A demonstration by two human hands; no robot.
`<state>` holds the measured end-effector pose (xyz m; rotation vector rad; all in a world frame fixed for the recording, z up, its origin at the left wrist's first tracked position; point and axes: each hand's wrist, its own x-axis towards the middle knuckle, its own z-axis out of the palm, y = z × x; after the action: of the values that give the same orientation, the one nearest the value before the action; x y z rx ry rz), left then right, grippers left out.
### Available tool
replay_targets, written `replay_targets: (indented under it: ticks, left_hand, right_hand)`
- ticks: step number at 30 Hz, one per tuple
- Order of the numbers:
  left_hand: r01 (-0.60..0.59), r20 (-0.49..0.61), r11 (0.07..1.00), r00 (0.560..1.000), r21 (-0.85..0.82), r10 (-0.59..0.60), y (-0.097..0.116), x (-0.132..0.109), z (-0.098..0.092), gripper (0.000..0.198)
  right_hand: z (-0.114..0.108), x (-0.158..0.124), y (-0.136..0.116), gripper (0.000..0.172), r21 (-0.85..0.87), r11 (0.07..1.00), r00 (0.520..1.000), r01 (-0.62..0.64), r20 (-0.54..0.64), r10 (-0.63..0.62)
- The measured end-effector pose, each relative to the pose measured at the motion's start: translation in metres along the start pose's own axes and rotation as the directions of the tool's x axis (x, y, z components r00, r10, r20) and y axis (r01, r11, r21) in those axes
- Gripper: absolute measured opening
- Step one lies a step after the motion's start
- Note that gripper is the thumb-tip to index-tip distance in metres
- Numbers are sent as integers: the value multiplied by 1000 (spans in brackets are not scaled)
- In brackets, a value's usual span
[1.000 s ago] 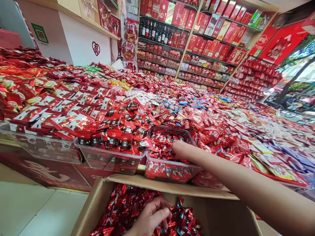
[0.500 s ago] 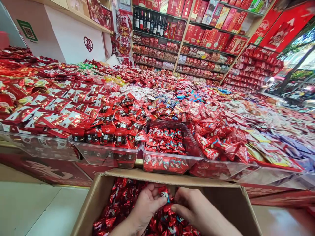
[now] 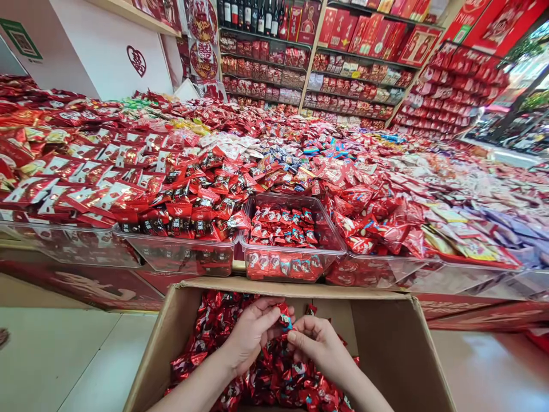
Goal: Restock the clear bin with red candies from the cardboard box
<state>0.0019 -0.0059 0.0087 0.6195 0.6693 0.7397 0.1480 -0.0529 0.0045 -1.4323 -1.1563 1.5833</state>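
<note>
My left hand [image 3: 253, 329] is closed around several red wrapped candies, of which one candy [image 3: 285, 318] with a blue patch shows between the thumb and fingers. At the lower end of that candy, my right hand [image 3: 316, 341] has its thumb and index finger pressed together. Both hands are inside an open cardboard box [image 3: 397, 337], over a heap of the same shiny red candies [image 3: 281, 380]. How many candies the left palm holds is hidden.
Just beyond the box stands a clear plastic bin [image 3: 332, 232] partly filled with small red candies. Heaped bins of black-and-red candies [image 3: 182, 220] and red packets [image 3: 384, 220] flank it. Shelves [image 3: 315, 51] with bottles and gift boxes rise behind. Pale floor tiles [image 3: 90, 349] lie left.
My right hand has come up from the candy heap to the candy in my left hand, and its fingers now pinch the candy's end. The view has shifted a little downward.
</note>
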Motion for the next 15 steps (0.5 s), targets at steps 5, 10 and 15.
replay_targets:
  ticks: [5, 10, 15]
  left_hand:
    - [2, -104, 994, 995, 110, 10, -1, 1, -2, 13]
    - [37, 18, 997, 999, 61, -38, 0, -4, -1, 19]
    - [78, 83, 991, 993, 106, -87, -3, -3, -3, 16]
  right_hand:
    - [2, 1, 0, 27, -113, 987, 974, 114, -182, -134]
    - [-1, -14, -23, 24, -170, 967, 942, 190, -247, -228]
    - [-33, -26, -123, 14, -731, 614, 814, 297, -143, -564]
